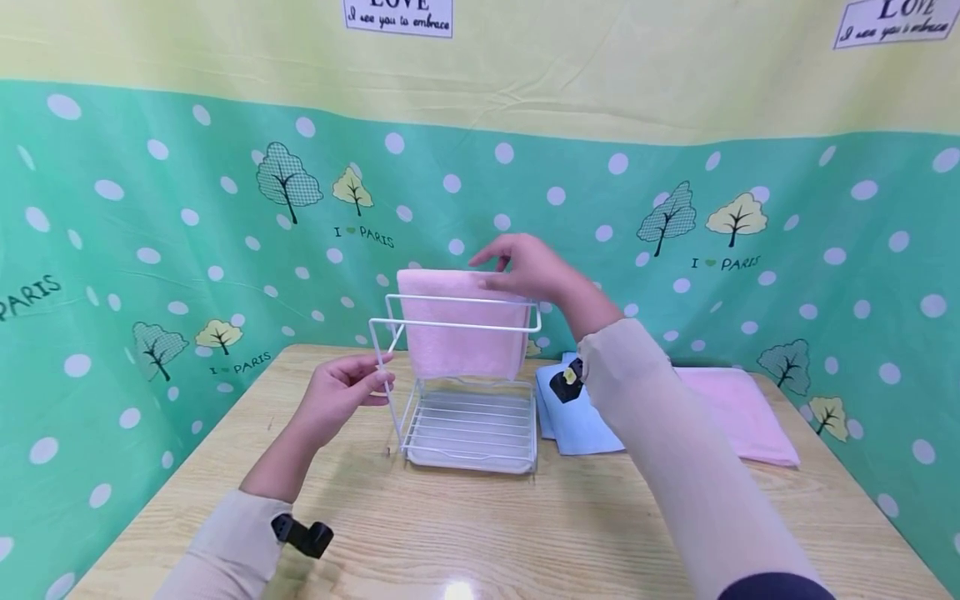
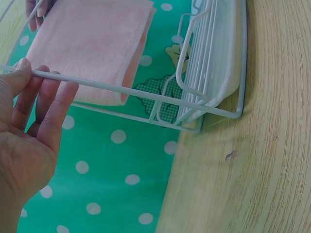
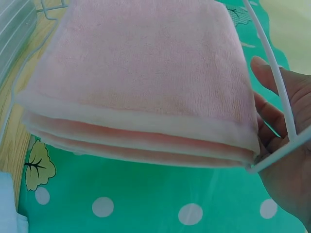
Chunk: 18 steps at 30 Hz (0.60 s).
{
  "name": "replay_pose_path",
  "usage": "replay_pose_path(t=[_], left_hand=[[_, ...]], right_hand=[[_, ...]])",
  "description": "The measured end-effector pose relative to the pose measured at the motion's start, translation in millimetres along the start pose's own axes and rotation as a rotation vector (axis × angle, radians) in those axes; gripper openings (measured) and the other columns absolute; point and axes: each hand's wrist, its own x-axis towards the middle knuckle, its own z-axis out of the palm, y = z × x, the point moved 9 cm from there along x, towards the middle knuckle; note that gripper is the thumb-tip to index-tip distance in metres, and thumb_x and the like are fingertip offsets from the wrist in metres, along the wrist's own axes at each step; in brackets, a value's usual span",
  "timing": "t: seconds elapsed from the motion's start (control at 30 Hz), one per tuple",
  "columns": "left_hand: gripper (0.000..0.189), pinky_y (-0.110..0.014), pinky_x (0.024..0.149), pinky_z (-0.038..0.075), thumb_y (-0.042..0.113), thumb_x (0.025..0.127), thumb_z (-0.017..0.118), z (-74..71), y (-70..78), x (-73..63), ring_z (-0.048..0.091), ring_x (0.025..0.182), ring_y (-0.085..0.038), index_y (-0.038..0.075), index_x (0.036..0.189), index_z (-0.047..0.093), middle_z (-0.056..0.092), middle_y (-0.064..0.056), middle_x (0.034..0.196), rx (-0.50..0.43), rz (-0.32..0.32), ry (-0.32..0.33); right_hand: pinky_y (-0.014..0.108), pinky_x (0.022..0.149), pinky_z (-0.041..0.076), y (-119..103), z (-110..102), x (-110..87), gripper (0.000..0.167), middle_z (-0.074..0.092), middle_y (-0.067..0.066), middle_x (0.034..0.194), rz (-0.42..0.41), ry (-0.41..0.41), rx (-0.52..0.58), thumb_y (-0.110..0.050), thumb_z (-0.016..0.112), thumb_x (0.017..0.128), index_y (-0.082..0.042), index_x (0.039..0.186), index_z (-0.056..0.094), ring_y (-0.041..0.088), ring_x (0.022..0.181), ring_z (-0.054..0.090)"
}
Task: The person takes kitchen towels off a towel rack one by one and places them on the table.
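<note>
My left hand (image 1: 341, 400) grips the left upright of a white wire rack (image 1: 457, 326), thumb and fingers around the thin bar in the left wrist view. A folded pink towel (image 1: 468, 354) hangs at the rack's back, behind two upper bars in the head view, with its top edge above them. My right hand (image 1: 532, 271) is over the towel's top right corner, fingers spread, one fingertip overlapping the towel's front. Layered folds show along the towel's edge (image 3: 141, 143) in the right wrist view. A wire shelf over a white tray (image 1: 472, 462) forms the rack's base.
To the rack's right, a folded blue cloth (image 1: 581, 429) lies on the wooden table (image 1: 450, 533), partly behind my right sleeve. Farther right is a folded pink cloth (image 1: 742, 408). A green and yellow patterned curtain (image 1: 450, 192) hangs at the table's back.
</note>
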Motion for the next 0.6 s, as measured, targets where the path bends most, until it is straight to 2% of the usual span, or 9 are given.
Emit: replay_pose_path(t=[0.17, 0.33, 0.5, 0.6], left_hand=[[0.038, -0.038, 0.077, 0.06, 0.016, 0.093, 0.069, 0.6, -0.4, 0.4, 0.069, 0.087, -0.018, -0.004, 0.124, 0.063, 0.066, -0.023, 0.1, 0.005, 0.003, 0.002], [0.037, -0.039, 0.078, 0.06, 0.014, 0.093, 0.068, 0.4, 0.4, 0.8, 0.069, 0.087, -0.017, -0.005, 0.124, 0.062, 0.069, -0.017, 0.097, -0.003, 0.01, 0.001], [0.037, -0.04, 0.079, 0.06, 0.015, 0.093, 0.068, 0.0, 0.3, 0.6, 0.069, 0.088, -0.018, -0.005, 0.124, 0.063, 0.068, -0.016, 0.097, 0.005, 0.006, 0.003], [0.037, -0.04, 0.079, 0.06, 0.015, 0.093, 0.068, 0.3, 0.7, -0.1, 0.069, 0.088, -0.018, -0.005, 0.124, 0.063, 0.067, -0.023, 0.101, 0.008, 0.0, 0.003]], right_hand=[[0.031, 0.068, 0.051, 4, 5, 4.9, 0.023, 0.067, -0.001, 0.102, 0.048, -0.015, 0.02, -0.02, 0.074, 0.088, -0.02, 0.111, 0.075, 0.02, 0.083, 0.055], [0.031, 0.066, 0.052, 9, 9, 10.1, 0.025, 0.067, 0.0, 0.098, 0.081, -0.033, 0.043, -0.016, 0.077, 0.086, -0.02, 0.111, 0.075, 0.022, 0.078, 0.055], [0.03, 0.072, 0.054, 15, 12, 13.7, 0.03, 0.068, -0.002, 0.103, 0.102, -0.051, 0.062, -0.016, 0.079, 0.084, -0.019, 0.114, 0.074, 0.021, 0.081, 0.058], [0.03, 0.079, 0.055, 18, 15, 14.6, 0.031, 0.07, -0.002, 0.105, 0.111, -0.073, 0.079, -0.016, 0.078, 0.085, -0.018, 0.115, 0.074, 0.017, 0.087, 0.062]])
